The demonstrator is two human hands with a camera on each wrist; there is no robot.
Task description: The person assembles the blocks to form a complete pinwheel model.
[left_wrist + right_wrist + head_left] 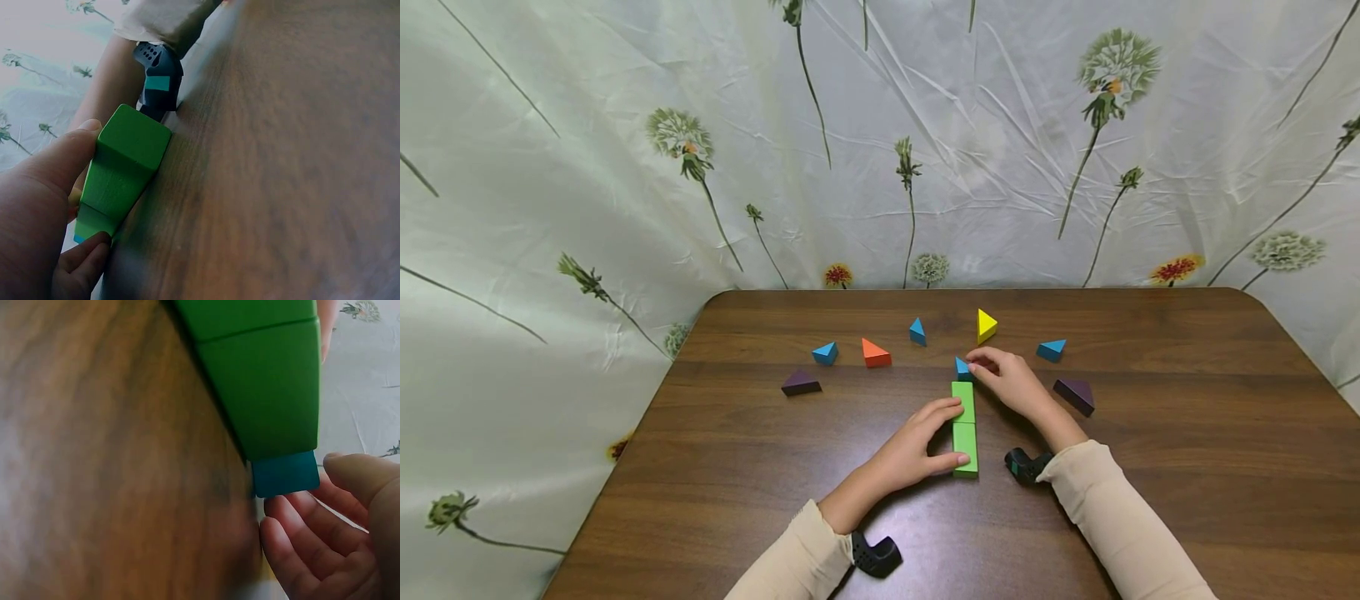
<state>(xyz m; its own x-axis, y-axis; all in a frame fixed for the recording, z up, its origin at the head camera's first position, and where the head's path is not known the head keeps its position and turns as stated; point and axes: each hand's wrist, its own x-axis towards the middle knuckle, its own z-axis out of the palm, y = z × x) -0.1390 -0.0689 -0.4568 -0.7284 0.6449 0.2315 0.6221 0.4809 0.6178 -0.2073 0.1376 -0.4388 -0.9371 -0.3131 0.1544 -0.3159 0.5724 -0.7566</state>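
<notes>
Tabletop (pixel 730 500) is running out of frame at the bottom, near edge and near corners cut off. Purple block (pixel 801 383) is sitting toward its left edge; left sleeve (pixel 801 554) is leaving frame below. Blue block (pixel 825 354) and orange block (pixel 876 353) are following, nearer the far edge. Left hand (pixel 913 442) is spreading thumb and fingers wide along two green blocks, thumb touching the near one (pixel 966 448), fingertips touching the far one (pixel 967 404) and hiding some of its left side. Both greens are lying end to end mid-tabletop, pointing at the far edge: bright, plain, straight-sided, seam showing. Small blue wedge (pixel 961 369) is butting the far green's end, its right part hidden by fingers. Yellow block (pixel 986 326) is sitting near the far edge. Right hand (pixel 1011 379) is bending its fingers at the wedge, gap narrow; can't tell pinch from touch, right wrist view looking dim. Second purple block (pixel 1075 395) is sitting toward the right edge.
</notes>
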